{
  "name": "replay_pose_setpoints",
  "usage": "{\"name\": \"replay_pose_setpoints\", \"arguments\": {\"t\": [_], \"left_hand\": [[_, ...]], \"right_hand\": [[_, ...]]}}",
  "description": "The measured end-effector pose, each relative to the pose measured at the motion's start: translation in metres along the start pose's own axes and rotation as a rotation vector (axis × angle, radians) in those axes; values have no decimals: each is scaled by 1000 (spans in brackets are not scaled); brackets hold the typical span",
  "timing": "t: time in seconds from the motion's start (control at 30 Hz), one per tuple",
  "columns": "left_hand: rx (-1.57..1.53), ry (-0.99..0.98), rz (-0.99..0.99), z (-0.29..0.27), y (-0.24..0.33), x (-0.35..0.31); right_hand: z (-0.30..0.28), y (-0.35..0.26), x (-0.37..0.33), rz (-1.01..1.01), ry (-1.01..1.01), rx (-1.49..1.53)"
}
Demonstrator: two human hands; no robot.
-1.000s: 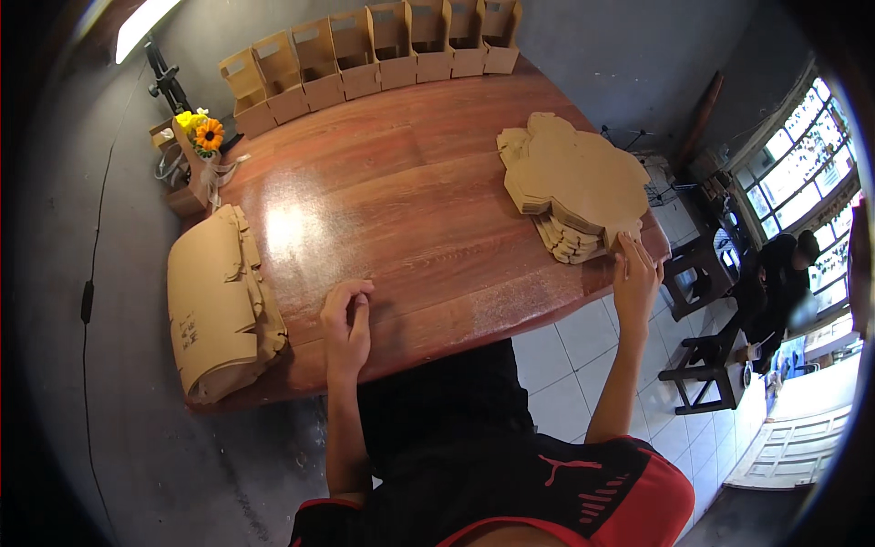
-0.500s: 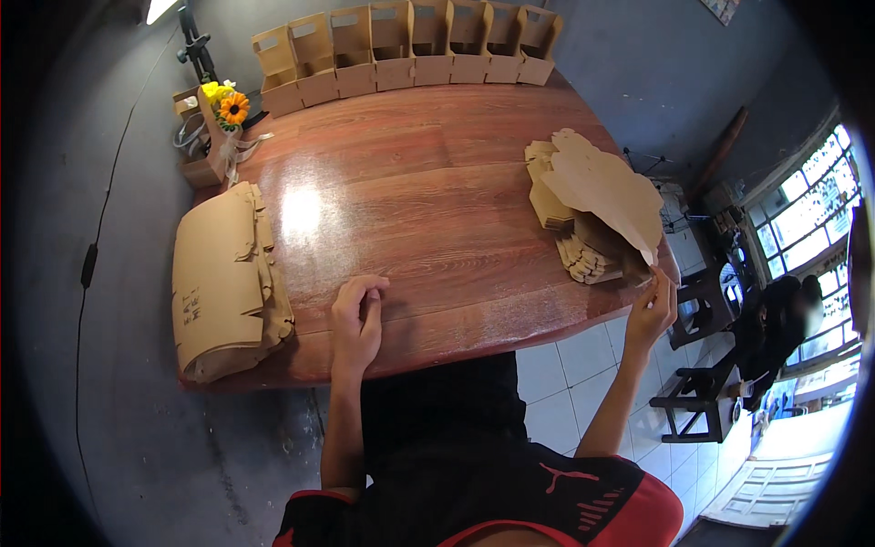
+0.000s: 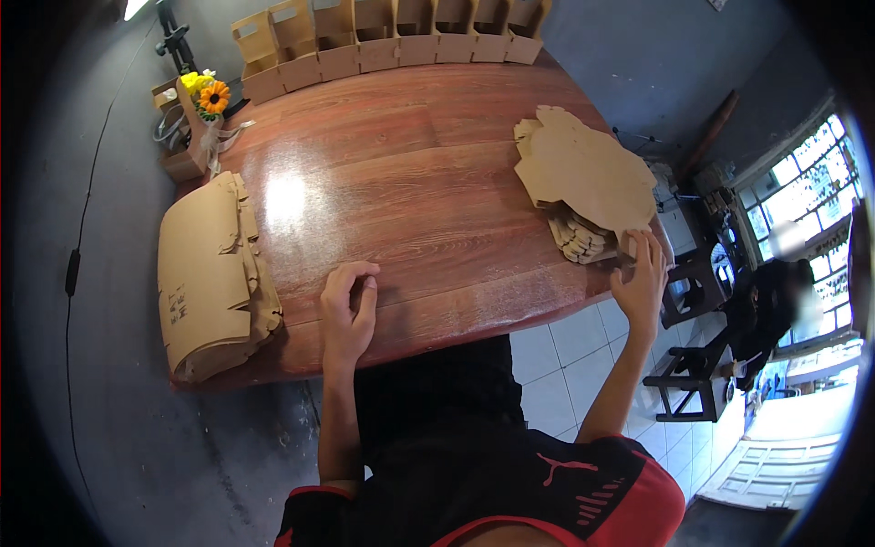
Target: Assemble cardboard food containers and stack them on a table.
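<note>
Head view. The counter (image 3: 401,201), glossy, reddish-brown and wood-grained, carries brown cardboard at its left, right and far sides. At right lies a stack of flat, scallop-edged brown cardboard blanks (image 3: 588,169), its near tip at the fingers of the right hand (image 3: 643,281); whether these grip a blank cannot be told. The left hand (image 3: 346,314) rests at the near edge, loosely curled, with nothing seen in it. At left, a curved pile of brown cardboard sheets (image 3: 202,273) bears dark handwriting. Along the far edge stands a row of upright brown cardboard carriers (image 3: 378,56); at far left, yellow and orange flowers (image 3: 214,98) stand beside an open brown box (image 3: 187,164).
</note>
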State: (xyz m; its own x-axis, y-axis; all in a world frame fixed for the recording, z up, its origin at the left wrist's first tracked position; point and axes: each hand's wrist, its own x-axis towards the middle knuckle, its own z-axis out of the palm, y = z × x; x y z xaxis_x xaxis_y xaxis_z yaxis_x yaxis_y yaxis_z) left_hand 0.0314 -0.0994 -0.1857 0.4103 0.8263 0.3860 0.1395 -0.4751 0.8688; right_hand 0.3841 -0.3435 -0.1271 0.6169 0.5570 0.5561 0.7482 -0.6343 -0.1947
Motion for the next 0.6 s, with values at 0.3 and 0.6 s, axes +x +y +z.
{"name": "replay_pose_setpoints", "arguments": {"t": [0.3, 0.6], "left_hand": [[7, -20, 13, 1, -8, 0], [-30, -11, -2, 2, -5, -2]], "right_hand": [[-4, 17, 13, 62, -133, -37], [18, 10, -3, 98, -7, -111]]}}
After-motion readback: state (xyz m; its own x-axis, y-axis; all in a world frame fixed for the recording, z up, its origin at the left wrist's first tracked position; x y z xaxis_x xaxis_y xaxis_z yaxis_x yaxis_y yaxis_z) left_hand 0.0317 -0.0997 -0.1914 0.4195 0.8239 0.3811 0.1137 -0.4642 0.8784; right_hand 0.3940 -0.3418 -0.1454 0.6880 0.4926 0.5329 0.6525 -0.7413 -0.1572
